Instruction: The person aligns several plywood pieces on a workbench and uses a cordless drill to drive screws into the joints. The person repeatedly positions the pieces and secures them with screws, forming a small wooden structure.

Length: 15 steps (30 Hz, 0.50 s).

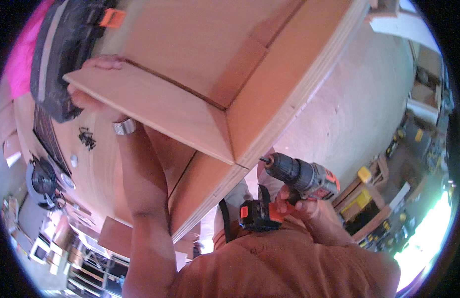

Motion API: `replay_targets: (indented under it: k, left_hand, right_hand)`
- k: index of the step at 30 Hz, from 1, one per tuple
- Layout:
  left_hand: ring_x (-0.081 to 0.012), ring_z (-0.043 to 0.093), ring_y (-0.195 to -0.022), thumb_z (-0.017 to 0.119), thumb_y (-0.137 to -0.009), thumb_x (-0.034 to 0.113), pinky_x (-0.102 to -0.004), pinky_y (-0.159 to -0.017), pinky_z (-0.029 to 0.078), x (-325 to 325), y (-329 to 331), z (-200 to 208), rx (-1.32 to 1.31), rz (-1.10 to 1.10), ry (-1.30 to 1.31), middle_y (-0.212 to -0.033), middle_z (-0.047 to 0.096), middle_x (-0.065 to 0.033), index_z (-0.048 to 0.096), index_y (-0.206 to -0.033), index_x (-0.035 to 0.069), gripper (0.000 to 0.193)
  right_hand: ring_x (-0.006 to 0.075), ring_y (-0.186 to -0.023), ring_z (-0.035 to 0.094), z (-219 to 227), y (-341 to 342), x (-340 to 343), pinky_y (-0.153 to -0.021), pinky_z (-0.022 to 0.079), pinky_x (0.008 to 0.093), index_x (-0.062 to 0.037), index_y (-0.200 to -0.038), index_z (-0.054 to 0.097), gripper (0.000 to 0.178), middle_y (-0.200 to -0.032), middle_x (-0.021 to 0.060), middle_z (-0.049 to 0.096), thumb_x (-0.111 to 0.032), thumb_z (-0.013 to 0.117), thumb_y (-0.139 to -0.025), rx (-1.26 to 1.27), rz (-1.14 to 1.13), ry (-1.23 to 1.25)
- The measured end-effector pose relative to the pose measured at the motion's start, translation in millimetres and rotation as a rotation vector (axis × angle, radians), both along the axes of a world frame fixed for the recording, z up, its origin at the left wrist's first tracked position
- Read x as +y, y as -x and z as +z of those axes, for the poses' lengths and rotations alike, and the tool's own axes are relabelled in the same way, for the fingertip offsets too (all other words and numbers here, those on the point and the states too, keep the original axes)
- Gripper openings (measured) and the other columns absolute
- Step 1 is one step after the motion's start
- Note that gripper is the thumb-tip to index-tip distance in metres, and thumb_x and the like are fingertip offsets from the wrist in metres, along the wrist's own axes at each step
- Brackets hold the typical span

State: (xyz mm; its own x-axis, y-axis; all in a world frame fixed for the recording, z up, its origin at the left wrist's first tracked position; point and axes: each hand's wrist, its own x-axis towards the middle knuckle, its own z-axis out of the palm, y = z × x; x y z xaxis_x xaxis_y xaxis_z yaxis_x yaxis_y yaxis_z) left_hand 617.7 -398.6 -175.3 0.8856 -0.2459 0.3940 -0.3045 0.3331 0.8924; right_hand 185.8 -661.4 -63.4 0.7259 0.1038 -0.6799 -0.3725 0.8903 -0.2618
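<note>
My left hand [86,101] is closed around the free end of a wooden divider panel [155,107], fingers below and thumb on top. The panel's other end meets the inner face of a plywood side board [284,79] of an open wooden box. A wristwatch [124,126] is on my left wrist. In my right hand [302,206] is a black and orange cordless drill [302,176], gripped by its handle. Its bit points at the side board's outer edge, close to the corner where the panel joins. Whether the tip touches the wood I cannot tell.
Dark screws [86,139] lie in a small pile on the wooden worktop [98,174]. A black case [66,59] with an orange latch stands at the far left. A dark power tool [43,176] sits at the left. Tools and wood pieces [371,203] clutter the right.
</note>
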Motion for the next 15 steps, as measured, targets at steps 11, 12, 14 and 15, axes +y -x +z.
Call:
replay_targets:
  k: [11,12,14,15]
  left_hand:
    - [-0.0256,0.055,-0.072,0.028,-0.095,0.062,-0.0402,-0.074,0.048,-29.8,18.9,24.1,0.168,0.196,0.064,-0.072,0.058,-0.0135,0.056,-0.08,0.001,0.068]
    - [-0.0253,0.055,-0.071,0.03,-0.095,0.062,-0.0401,-0.074,0.048,-31.3,19.5,25.3,0.154,0.205,0.056,-0.071,0.057,-0.0131,0.056,-0.08,0.001,0.068]
    - [-0.0247,0.055,-0.07,0.032,-0.095,0.062,-0.0398,-0.072,0.049,-34.1,21.5,25.5,0.115,0.218,0.027,-0.071,0.056,-0.0123,0.056,-0.08,0.002,0.067]
    - [-0.0244,0.055,-0.07,0.034,-0.094,0.062,-0.0393,-0.071,0.049,-35.0,22.4,24.7,0.128,0.251,0.048,-0.07,0.057,-0.0122,0.056,-0.08,0.002,0.066]
  right_hand:
    - [0.0274,-0.086,0.06,-7.3,9.4,-9.1,-0.081,0.047,0.0385,-0.0062,-0.113,0.056,0.04,-0.086,0.0136,0.062,-0.025,0.071,-0.081,-0.095,0.071,-0.07]
    - [0.0278,-0.086,0.06,-8.7,10.4,-9.4,-0.081,0.047,0.0388,-0.0061,-0.113,0.056,0.04,-0.085,0.0137,0.061,-0.024,0.071,-0.081,-0.083,0.078,-0.088]
    - [0.0285,-0.085,0.06,-8.6,12.7,-8.5,-0.08,0.047,0.0396,-0.0059,-0.114,0.055,0.041,-0.086,0.0145,0.061,-0.025,0.07,-0.082,-0.093,0.057,-0.04]
    - [0.0288,-0.085,0.06,-8.8,12.7,-8.4,-0.08,0.047,0.0399,-0.0058,-0.115,0.054,0.041,-0.086,0.0148,0.061,-0.025,0.069,-0.082,-0.085,0.051,-0.027]
